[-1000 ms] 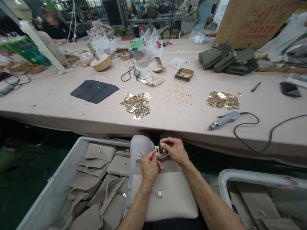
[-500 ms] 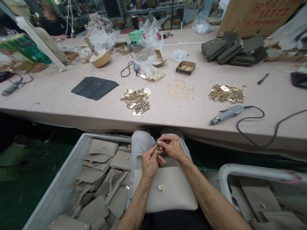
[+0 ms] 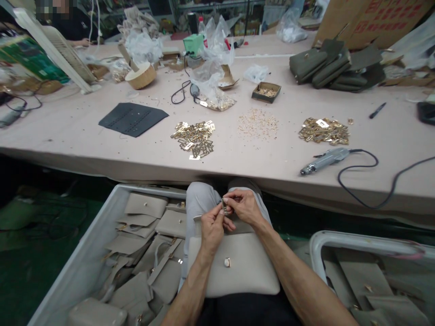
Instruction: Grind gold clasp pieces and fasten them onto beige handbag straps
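Note:
A beige handbag [image 3: 243, 267] lies across my lap, its small gold turn-lock [image 3: 227, 262] facing up. At the bag's far edge, over the raised flap [image 3: 243, 226], my left hand [image 3: 214, 226] and my right hand [image 3: 243, 206] meet. Between their fingertips they pinch a small rectangular metal frame [image 3: 224, 205], held upright. My left thumb and forefinger grip its lower end, and my right fingers close on the upper part. Whether the frame touches the flap is partly hidden by my fingers.
Piles of gold metal frames [image 3: 193, 138] and plates [image 3: 324, 131] lie on the table [image 3: 258, 160], with scattered tiny screws [image 3: 258, 124] between. An electric screwdriver [image 3: 324, 160] rests at the right. Bins of beige bags [image 3: 84, 240] flank my legs. A person [image 3: 73, 22] sits far left.
My hands keep the same pinch on the metal frame, with only slight finger movement. The view has shifted a little, so the table items appear slightly higher.

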A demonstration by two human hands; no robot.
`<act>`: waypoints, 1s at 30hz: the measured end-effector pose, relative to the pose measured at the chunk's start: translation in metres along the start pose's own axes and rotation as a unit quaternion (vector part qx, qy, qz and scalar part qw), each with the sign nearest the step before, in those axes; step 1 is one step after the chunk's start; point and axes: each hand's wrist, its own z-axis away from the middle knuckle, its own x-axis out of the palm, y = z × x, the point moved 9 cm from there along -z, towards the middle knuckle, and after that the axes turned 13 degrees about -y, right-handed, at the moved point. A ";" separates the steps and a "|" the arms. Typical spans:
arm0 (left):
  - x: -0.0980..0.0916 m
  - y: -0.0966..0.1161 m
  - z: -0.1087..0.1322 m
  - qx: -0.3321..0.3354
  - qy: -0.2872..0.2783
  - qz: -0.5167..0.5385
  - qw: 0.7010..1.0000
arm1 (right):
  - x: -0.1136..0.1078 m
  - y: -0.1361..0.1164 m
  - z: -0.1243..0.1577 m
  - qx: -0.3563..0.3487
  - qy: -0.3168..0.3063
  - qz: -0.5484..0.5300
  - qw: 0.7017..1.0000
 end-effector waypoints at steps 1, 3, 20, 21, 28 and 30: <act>-0.001 0.000 0.000 0.000 0.002 -0.005 1.000 | 0.000 0.000 0.000 -0.001 -0.001 -0.002 1.000; -0.001 -0.001 0.000 -0.001 0.003 -0.013 1.000 | 0.000 0.000 -0.001 -0.001 -0.002 -0.006 1.000; -0.002 -0.006 -0.001 0.022 0.051 0.019 0.998 | -0.004 -0.018 0.006 -0.082 -0.021 0.162 0.983; -0.003 -0.007 -0.001 0.023 0.053 0.023 0.998 | -0.004 -0.018 0.007 -0.084 -0.020 0.166 0.982; -0.002 -0.007 0.000 0.027 0.050 0.017 0.998 | -0.002 -0.023 0.010 -0.099 -0.017 0.199 0.975; -0.002 -0.007 0.001 0.032 0.052 0.017 0.998 | -0.002 -0.024 0.011 -0.099 -0.017 0.204 0.974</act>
